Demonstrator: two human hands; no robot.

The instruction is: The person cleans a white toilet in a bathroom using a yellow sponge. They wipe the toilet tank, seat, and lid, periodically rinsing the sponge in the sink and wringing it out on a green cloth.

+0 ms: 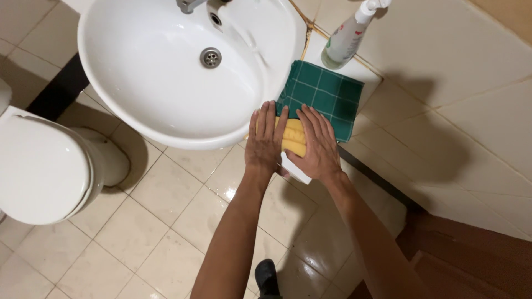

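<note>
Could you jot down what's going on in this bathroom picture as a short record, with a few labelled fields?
Place: bathroom, tiled floor and walls
Left hand: flat, palm down on the yellow cloth
Right hand: flat on the same cloth, beside the left
Yellow cloth: folded, on a white ledge next to the sink
Green checked cloth: just behind the yellow one
Spray bottle: at the back, by the wall
Toilet: lid closed, at the left

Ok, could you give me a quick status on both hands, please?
Left hand and right hand flat on yellow cloth. Green checked cloth beside it, touching. Spray bottle behind; sink at left.
</note>
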